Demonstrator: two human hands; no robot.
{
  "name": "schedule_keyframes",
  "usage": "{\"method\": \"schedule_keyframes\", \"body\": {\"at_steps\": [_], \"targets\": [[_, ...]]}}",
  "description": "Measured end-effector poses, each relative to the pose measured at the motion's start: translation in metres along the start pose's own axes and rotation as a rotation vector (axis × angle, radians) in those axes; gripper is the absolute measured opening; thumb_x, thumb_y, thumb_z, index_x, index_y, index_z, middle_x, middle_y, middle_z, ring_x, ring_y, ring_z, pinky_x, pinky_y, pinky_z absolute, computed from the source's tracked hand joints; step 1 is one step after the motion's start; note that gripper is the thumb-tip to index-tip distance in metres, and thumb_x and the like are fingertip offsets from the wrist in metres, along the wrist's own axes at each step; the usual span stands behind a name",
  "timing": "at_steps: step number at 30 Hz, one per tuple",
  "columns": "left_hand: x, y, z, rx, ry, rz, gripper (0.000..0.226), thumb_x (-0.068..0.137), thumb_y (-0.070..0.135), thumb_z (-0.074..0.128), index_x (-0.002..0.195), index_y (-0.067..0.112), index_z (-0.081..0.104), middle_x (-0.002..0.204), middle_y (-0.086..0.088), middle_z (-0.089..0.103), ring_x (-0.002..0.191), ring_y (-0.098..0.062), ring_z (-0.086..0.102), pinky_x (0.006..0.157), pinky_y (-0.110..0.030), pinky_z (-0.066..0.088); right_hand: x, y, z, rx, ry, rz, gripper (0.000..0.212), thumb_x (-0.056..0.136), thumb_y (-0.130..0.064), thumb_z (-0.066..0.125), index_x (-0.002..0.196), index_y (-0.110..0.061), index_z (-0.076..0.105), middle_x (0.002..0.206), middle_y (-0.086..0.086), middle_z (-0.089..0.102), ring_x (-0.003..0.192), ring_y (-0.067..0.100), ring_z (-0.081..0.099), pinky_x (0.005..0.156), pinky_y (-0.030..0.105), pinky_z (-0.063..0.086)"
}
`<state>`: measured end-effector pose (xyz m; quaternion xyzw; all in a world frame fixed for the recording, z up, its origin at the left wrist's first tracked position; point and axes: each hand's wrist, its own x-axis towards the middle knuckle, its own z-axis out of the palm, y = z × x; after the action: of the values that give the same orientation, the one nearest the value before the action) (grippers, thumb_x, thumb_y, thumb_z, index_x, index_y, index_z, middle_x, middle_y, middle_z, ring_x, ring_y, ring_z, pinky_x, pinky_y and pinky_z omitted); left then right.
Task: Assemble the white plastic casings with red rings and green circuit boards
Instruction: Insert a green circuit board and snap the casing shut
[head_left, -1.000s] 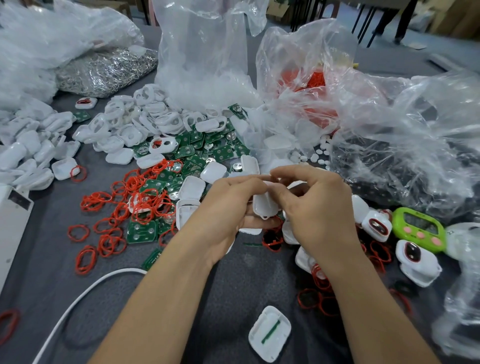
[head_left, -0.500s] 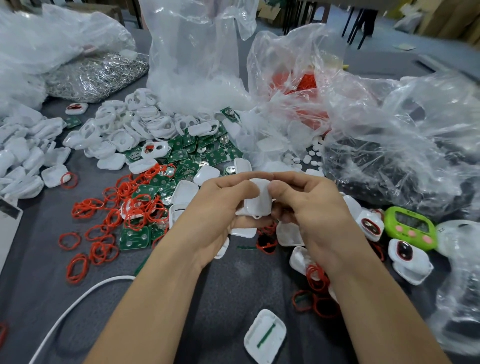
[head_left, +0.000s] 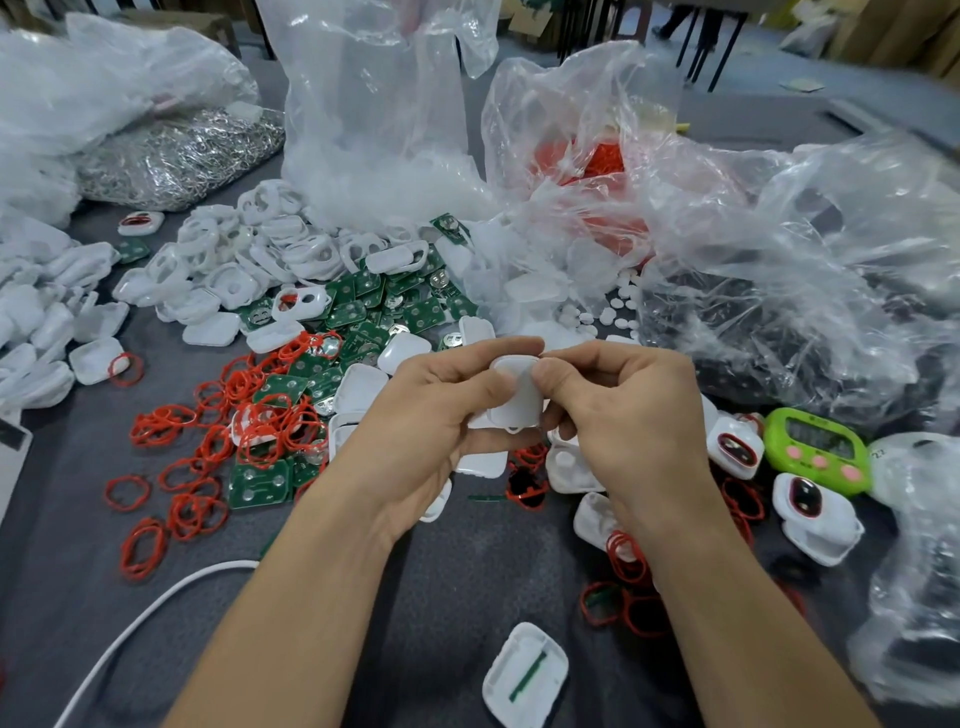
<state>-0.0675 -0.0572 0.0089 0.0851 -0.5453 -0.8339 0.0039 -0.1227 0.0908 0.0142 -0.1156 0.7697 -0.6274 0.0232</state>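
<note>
A white plastic casing (head_left: 516, 397) is held above the grey table between both hands. My left hand (head_left: 431, 421) grips its left side with thumb on top, and my right hand (head_left: 618, 410) pinches its right side, thumb against the top face. Loose red rings (head_left: 208, 452) lie scattered to the left, mixed with green circuit boards (head_left: 363, 312). More white casings (head_left: 218, 270) are heaped behind them. Casings with red rings fitted (head_left: 735, 449) lie to the right.
A white casing half (head_left: 524, 675) lies near the front edge. A green timer (head_left: 818, 449) sits at right. Clear plastic bags (head_left: 779, 260) of parts crowd the back and right. A bag of metal clips (head_left: 176, 150) is far left. A white cable (head_left: 130, 634) curves at front left.
Both hands have stayed together around the casing; the thumbs have shifted on its top face and the casing has turned slightly.
</note>
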Motion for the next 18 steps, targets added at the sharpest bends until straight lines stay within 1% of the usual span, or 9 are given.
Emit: {"method": "schedule_keyframes", "body": {"at_steps": [4,7,10,13,14,16,18], "targets": [[0.0001,-0.0008,-0.0009,0.041,0.005,0.011,0.028,0.101,-0.003,0.052,0.119,0.004,0.072,0.09,-0.007,0.076,0.078,-0.012,0.072,0.08,-0.044,0.064,-0.0012,-0.0012,0.0011,-0.059,0.029,-0.017,0.015,0.085,-0.018,0.079,0.072,-0.024,0.08,0.054,-0.002,0.069,0.046,0.01,0.061,0.053,0.026,0.048],[-0.0001,-0.0011,-0.0013,0.067,0.021,0.011,0.028,0.101,-0.002,0.053,0.12,0.004,0.072,0.09,-0.007,0.076,0.078,-0.013,0.072,0.083,-0.05,0.063,-0.0022,-0.0024,0.0021,-0.108,0.04,-0.031,0.015,0.086,-0.018,0.079,0.072,-0.023,0.08,0.055,-0.005,0.069,0.048,0.012,0.063,0.054,0.028,0.05],[0.0002,-0.0015,-0.0016,0.084,0.044,0.004,0.028,0.1,-0.002,0.053,0.121,0.003,0.072,0.094,-0.009,0.077,0.082,-0.015,0.073,0.084,-0.052,0.062,-0.0032,-0.0038,0.0031,-0.159,0.046,-0.07,0.014,0.087,-0.018,0.079,0.074,-0.024,0.079,0.058,-0.008,0.071,0.056,0.015,0.069,0.058,0.032,0.056],[0.0002,-0.002,-0.0017,0.113,0.069,0.018,0.028,0.1,-0.001,0.055,0.119,0.008,0.073,0.097,-0.009,0.078,0.086,-0.019,0.074,0.078,-0.044,0.065,-0.0046,-0.0047,0.0038,-0.167,0.058,-0.109,0.02,0.087,-0.018,0.08,0.071,-0.029,0.076,0.06,-0.012,0.071,0.057,0.012,0.07,0.059,0.033,0.058],[0.0,-0.0027,-0.0012,0.136,0.093,0.035,0.027,0.1,0.0,0.056,0.117,0.011,0.074,0.092,-0.006,0.078,0.082,-0.016,0.074,0.074,-0.04,0.065,-0.005,-0.0049,0.004,-0.161,0.062,-0.115,0.022,0.087,-0.017,0.08,0.07,-0.031,0.076,0.061,-0.013,0.072,0.058,0.011,0.07,0.061,0.034,0.059],[0.0,-0.0045,0.0,0.185,0.163,0.073,0.025,0.098,0.001,0.062,0.114,0.015,0.074,0.075,0.002,0.076,0.069,-0.009,0.072,0.067,-0.033,0.064,-0.0049,-0.0049,0.0042,-0.148,0.064,-0.118,0.024,0.087,-0.015,0.079,0.071,-0.032,0.075,0.064,-0.013,0.073,0.06,0.011,0.071,0.063,0.034,0.06],[0.0003,-0.0058,0.001,0.218,0.225,0.094,0.021,0.094,0.003,0.068,0.107,0.018,0.077,0.069,0.003,0.075,0.061,-0.006,0.069,0.061,-0.027,0.062,-0.0041,-0.0048,0.0041,-0.127,0.058,-0.118,0.027,0.088,-0.013,0.078,0.07,-0.032,0.075,0.063,-0.013,0.073,0.058,0.009,0.071,0.059,0.028,0.058]]}}
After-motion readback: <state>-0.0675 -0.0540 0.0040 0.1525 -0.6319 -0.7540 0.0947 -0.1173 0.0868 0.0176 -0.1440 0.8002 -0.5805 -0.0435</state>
